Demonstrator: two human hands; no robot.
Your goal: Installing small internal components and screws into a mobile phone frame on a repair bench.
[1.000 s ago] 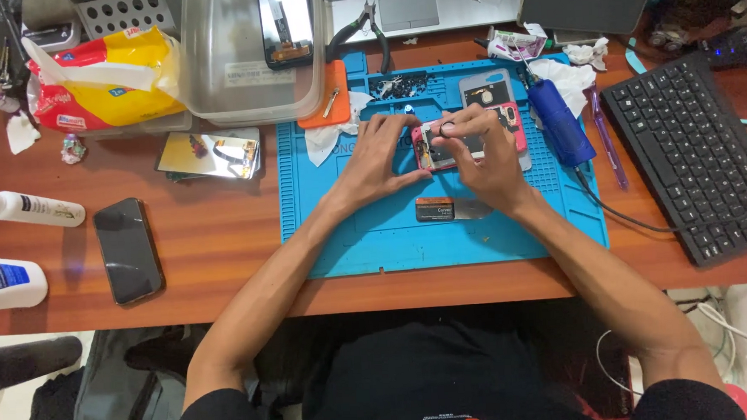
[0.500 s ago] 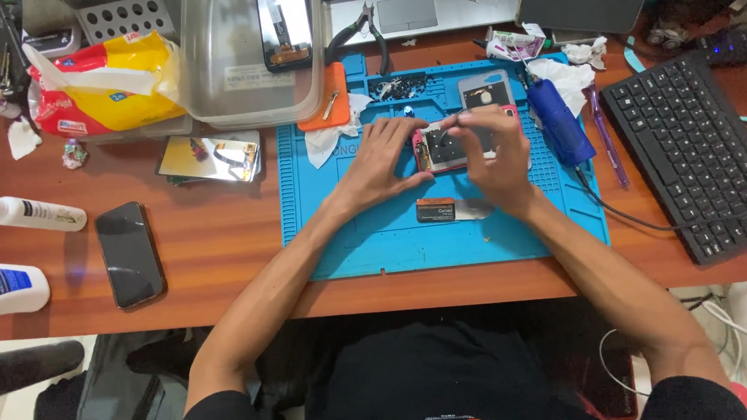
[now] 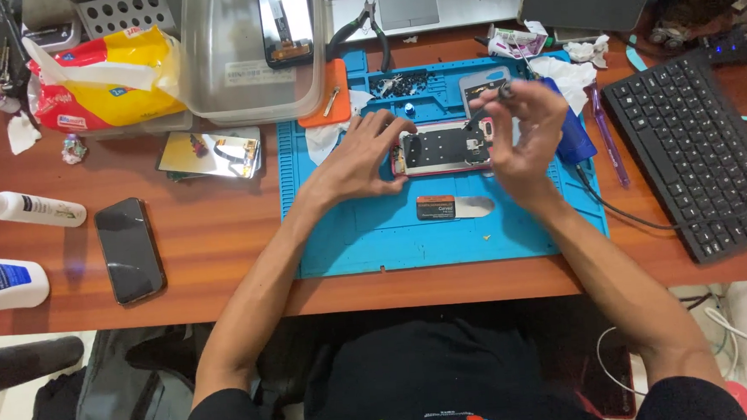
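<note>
Head view: my left hand point(image 3: 355, 160) rests on the blue mat point(image 3: 366, 236), fingers spread and curled against the left end of the opened phone point(image 3: 441, 148), which lies flat near the mat's far middle. My right hand point(image 3: 519, 138) hovers over the phone's right end, grip pinched shut on a thin dark tool point(image 3: 489, 103). Nearer me on the mat, a flat metal pry card point(image 3: 456, 206) lies just beside the phone. On the surface's left side sits a black phone point(image 3: 128, 249).

The left hand point(image 3: 355, 158) lies flat with its fingers spread. The right hand point(image 3: 519, 138) is lifted up, with fingertips point(image 3: 504, 91) pinched together. Both arms are bent.
</note>
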